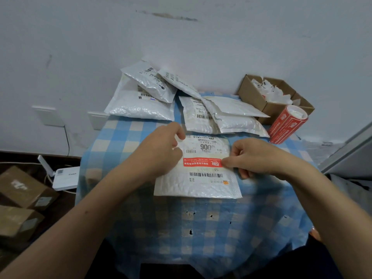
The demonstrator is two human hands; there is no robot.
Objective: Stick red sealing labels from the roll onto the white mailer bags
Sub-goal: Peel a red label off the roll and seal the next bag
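Nearest to me is the blue checked cloth of the table, and on it, in the middle of the frame, lies flat the white mailer bag I am working on. Across the bag lies the red label, with its long side going from left to right in the frame, just above the lower barcode. My right hand pinches the right end of the label between thumb and forefinger. My left hand rests on the left part of the bag with curled fingers and covers the left end of the label; if it also holds this end, I cannot tell. So the label is stretched between my two hands, and I think the next move is to press it down along this line. Further away, in the upper middle, the other bags lie in a pile. At the upper right lies the red roll, beside a cardboard box.
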